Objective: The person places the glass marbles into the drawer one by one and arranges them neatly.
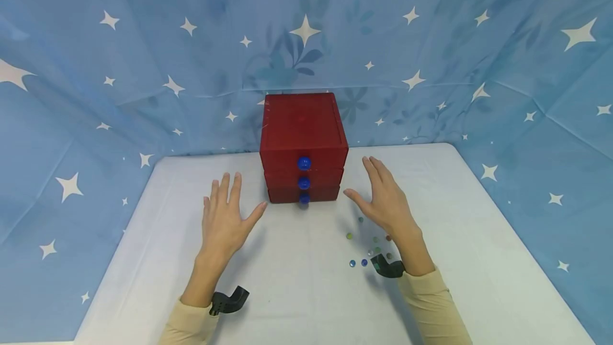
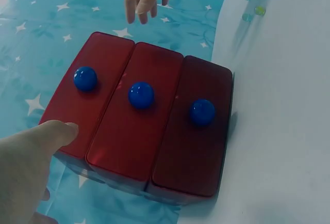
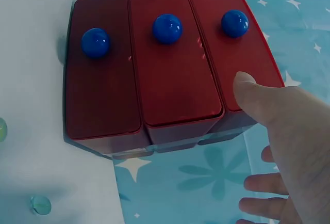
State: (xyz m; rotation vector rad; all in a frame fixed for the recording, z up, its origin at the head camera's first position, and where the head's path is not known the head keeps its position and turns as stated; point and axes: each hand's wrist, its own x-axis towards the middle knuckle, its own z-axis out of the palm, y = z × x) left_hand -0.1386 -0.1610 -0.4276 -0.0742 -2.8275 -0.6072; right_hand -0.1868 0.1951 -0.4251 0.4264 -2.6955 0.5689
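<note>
A red three-drawer box [image 1: 303, 124] with round blue knobs stands at the back of the white table, its drawers all pushed in. My left hand [image 1: 224, 222] hovers in front and to the left of it, fingers straight and thumb spread towards the box. On the other side, my right hand [image 1: 385, 198] is held over the table with its fingers extended and thumb pointing at the box. Neither hand holds anything. In the right wrist view, the thumb overlaps the top drawer [image 3: 227, 53]. Several small glass marbles [image 1: 349, 236] lie below the right hand, some near its wrist.
A white cloth covers the table [image 1: 297, 292]. Blue curtains [image 1: 201, 47] with white stars hang behind and on both sides, right behind the box. A black wrist camera [image 1: 230, 301] sticks out from the left wrist, another camera [image 1: 388, 267] from the right.
</note>
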